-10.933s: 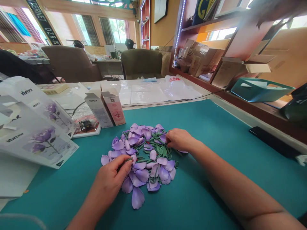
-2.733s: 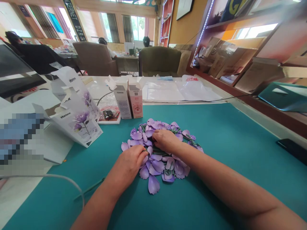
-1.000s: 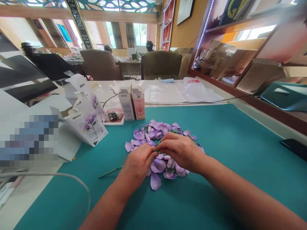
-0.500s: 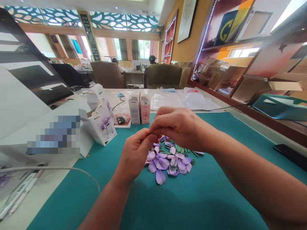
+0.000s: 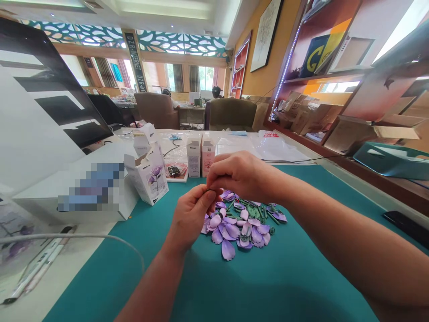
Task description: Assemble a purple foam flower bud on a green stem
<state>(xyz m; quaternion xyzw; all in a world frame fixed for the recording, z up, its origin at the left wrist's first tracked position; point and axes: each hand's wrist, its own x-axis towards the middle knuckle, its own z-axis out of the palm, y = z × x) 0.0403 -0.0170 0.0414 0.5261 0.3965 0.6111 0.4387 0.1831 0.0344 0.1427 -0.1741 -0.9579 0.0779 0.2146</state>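
My left hand (image 5: 191, 218) is closed in a pinch, thumb against the fingers, left of the pile of parts. My right hand (image 5: 239, 174) is closed too, its fingertips meeting those of my left hand. A small dark bit shows between the fingertips, too small to make out. Below and behind the hands lie purple petals (image 5: 231, 230) in a loose heap. Green stem pieces (image 5: 256, 212) lie at the heap's back right, partly hidden by my right hand and wrist. Everything rests on a teal mat (image 5: 261, 281).
An open white flower box (image 5: 149, 176) stands left of the hands. Two slim boxes (image 5: 194, 158) stand behind them, beside a small tray with a black packet (image 5: 176, 170). A cable (image 5: 100, 235) crosses the left side. A black object (image 5: 405, 228) lies far right. Two people sit beyond.
The view has tilted up slightly and shifted, so the scene sits lower and further right. My right hand has moved slightly left relative to the heap, uncovering more green pieces. Both hands remain pinched together.
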